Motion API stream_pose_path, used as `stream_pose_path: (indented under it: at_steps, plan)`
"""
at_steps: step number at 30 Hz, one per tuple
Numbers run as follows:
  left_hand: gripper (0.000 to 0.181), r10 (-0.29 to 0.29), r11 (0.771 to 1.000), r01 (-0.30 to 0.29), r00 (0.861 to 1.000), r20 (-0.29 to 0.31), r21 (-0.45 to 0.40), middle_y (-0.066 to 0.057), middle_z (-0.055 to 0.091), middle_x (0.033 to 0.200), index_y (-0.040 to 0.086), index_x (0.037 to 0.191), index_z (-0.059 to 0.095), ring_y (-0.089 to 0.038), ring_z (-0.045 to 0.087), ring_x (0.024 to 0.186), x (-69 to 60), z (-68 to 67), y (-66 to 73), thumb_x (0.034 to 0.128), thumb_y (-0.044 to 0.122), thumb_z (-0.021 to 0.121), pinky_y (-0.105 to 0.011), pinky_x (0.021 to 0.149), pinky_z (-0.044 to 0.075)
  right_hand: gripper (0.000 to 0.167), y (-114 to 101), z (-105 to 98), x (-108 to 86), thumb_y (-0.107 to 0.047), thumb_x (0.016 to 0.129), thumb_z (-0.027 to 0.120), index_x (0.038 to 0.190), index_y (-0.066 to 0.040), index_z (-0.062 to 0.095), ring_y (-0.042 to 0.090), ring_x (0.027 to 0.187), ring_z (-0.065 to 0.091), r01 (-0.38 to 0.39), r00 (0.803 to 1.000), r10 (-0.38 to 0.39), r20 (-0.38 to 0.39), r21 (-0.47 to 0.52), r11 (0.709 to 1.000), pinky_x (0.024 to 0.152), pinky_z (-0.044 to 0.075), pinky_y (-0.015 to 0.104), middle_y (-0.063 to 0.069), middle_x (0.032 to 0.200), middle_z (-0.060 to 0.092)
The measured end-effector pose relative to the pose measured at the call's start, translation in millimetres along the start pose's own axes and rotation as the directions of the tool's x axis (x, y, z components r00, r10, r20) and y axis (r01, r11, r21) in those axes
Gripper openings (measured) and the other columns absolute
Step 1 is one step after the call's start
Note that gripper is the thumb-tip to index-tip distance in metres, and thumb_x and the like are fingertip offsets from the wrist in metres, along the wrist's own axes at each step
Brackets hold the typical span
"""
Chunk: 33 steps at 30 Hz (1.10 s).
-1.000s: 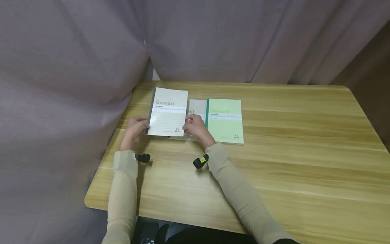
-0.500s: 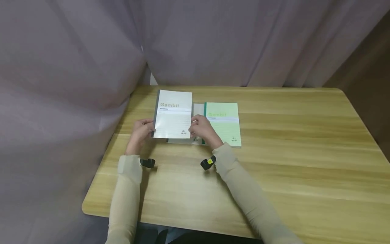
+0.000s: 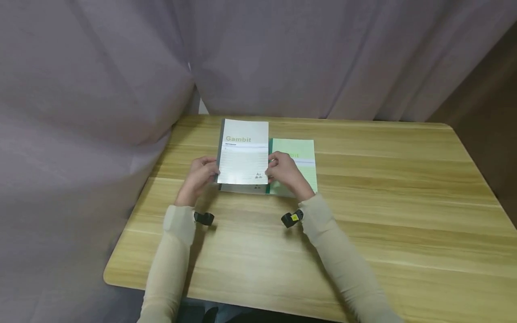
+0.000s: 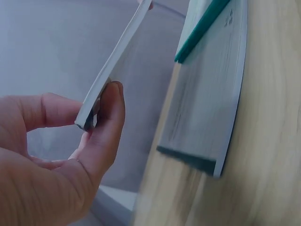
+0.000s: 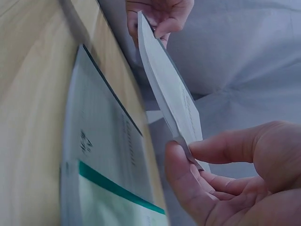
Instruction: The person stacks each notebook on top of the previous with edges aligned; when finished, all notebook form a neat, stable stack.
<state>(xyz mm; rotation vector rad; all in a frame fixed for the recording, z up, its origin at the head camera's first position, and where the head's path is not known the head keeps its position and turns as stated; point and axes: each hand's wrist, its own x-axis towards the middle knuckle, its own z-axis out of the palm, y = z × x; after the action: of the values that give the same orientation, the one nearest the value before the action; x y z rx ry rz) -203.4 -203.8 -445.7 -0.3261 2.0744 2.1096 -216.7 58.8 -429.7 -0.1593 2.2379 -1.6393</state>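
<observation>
A white notebook (image 3: 243,154) with a dark spine is held raised over the table between both hands. My left hand (image 3: 198,177) pinches its spine edge; in the left wrist view the thumb and fingers of that hand (image 4: 70,165) close round the notebook (image 4: 110,66). On the opposite edge, my right hand (image 3: 287,172) pinches it, as the right wrist view shows with the hand (image 5: 230,169) and notebook (image 5: 169,84). Below lies a second white notebook (image 3: 242,188), mostly hidden in the head view. A green notebook (image 3: 308,177) lies against its right side, partly covered by my right hand.
The wooden table (image 3: 396,202) extends to the right and toward the front. Grey curtains (image 3: 282,58) hang behind it and along its left side. A black wrist device (image 3: 292,218) is on the right wrist, another (image 3: 203,218) on the left.
Both hands have moved right with the raised notebook, which now covers most of the lower white one. The head view has shifted slightly.
</observation>
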Motion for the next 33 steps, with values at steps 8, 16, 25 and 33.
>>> stream_pose_path:
  at_steps: [8,16,25,33]
  plan:
    - [0.055,-0.002,0.997,0.001,1.0,0.013,0.075,-0.012,0.059,0.107,-0.011,0.137,0.048,-0.014,0.057,0.076,1.2,18.7,5.6,0.082,-0.01,0.054,-0.022,0.064,0.053,0.052,0.5,-18.2,-8.5,0.01,0.088,0.057,0.138,0.015,0.044,0.019,0.066,0.064,0.032,0.999,-0.032,-0.029,-0.005,0.999,0.077,0.061,0.047,0.024,0.104,0.06]
    - [0.052,0.007,0.998,-0.009,1.0,0.028,0.067,-0.008,0.057,0.102,-0.011,0.135,0.048,-0.013,0.054,0.077,0.0,28.9,5.7,0.0828,-0.01,0.055,-0.021,0.064,0.051,0.049,3.8,-27.2,-10.6,0.012,0.086,0.056,0.134,0.016,0.046,0.019,0.065,0.062,0.038,0.998,-0.038,-0.056,0.005,0.999,0.068,0.062,0.038,0.022,0.098,0.06]
    - [0.05,0.006,0.998,-0.011,0.996,0.086,0.066,-0.01,0.057,0.1,-0.013,0.131,0.047,-0.015,0.056,0.078,2.3,39.9,1.4,0.082,-0.011,0.057,-0.021,0.063,0.052,0.052,7.6,-42.9,-14.3,0.011,0.087,0.055,0.136,0.019,0.042,0.016,0.066,0.061,0.043,0.999,-0.044,-0.032,-0.013,0.999,0.068,0.061,0.035,0.022,0.1,0.059]
    - [0.049,-0.017,0.996,0.004,0.988,0.156,0.088,-0.015,0.06,0.104,-0.011,0.132,0.046,-0.017,0.061,0.078,7.8,52.1,-1.5,0.0847,-0.01,0.059,-0.024,0.065,0.055,0.055,17.0,-57.3,-23.8,0.01,0.086,0.056,0.137,0.021,0.04,0.015,0.067,0.062,0.023,0.999,-0.024,-0.033,-0.034,0.999,0.067,0.06,0.029,0.025,0.103,0.059]
